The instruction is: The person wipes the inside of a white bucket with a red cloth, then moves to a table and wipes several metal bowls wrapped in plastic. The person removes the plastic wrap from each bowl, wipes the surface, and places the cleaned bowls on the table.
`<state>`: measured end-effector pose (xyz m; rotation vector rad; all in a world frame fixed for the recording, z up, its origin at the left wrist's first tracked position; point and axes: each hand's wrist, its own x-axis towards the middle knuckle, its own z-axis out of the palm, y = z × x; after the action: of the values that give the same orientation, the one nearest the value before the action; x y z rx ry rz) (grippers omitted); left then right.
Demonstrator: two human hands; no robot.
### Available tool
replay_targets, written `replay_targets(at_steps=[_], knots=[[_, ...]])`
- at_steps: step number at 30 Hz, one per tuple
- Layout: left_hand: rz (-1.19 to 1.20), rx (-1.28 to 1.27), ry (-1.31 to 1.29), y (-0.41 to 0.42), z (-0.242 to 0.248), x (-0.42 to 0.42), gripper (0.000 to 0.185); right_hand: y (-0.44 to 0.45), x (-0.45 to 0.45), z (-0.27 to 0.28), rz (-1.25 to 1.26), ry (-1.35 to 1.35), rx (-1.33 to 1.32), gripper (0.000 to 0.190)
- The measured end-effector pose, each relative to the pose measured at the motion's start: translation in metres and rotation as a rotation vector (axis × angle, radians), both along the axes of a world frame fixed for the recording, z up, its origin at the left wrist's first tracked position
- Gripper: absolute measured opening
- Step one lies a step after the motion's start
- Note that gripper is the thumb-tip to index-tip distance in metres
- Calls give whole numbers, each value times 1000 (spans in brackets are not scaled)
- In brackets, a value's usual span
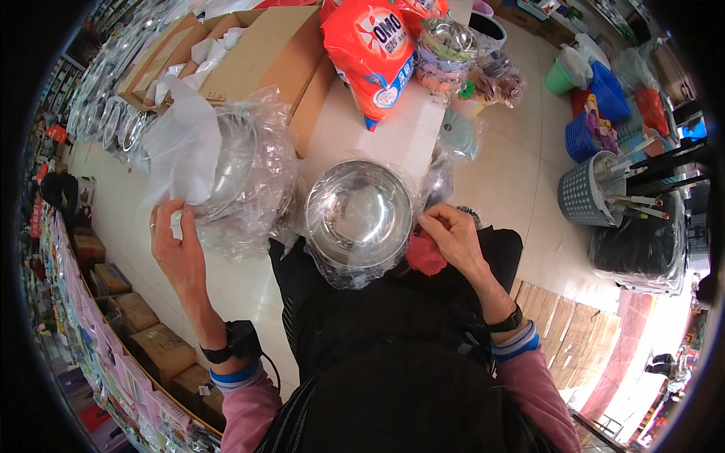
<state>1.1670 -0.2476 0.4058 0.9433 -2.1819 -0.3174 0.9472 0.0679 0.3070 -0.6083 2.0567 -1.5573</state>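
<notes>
A shiny metal bowl in clear plastic wrap rests at my lap, by the edge of a pale table. My right hand is at the bowl's right side, its thumb and fingers pinched on the wrap's edge, with a red cloth under the palm. My left hand pinches the lower edge of a thin white sheet. That sheet partly covers more metal bowls in crinkled clear plastic, left of the wrapped bowl.
An open cardboard box with white paper stands behind the bowls. A red detergent bag and wrapped coloured bowls are at the back. Right on the floor is a grey perforated basket; cartons line the left.
</notes>
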Motion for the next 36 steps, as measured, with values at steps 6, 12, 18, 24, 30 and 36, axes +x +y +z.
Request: replay_targets(at_steps=[6, 12, 18, 24, 30, 36], knots=[[-1, -167, 195, 45, -8, 7, 27, -24, -3, 11, 54, 366, 276, 30], [-436, 239, 13, 113, -64, -13, 33, -34, -3, 19, 64, 506, 401, 27], [-349, 486, -83, 104, -97, -32, 45, -36, -1, 12, 31, 566, 353, 26], [-406, 603, 62, 103, -89, -29, 46, -29, -3, 13, 14, 460, 249, 25], [-638, 907, 374, 120, -60, -40, 66, -2, -11, 34, 4, 363, 196, 24], [-980, 1025, 190, 156, -41, -68, 97, 62, -14, 46, -196, 251, 203, 21]])
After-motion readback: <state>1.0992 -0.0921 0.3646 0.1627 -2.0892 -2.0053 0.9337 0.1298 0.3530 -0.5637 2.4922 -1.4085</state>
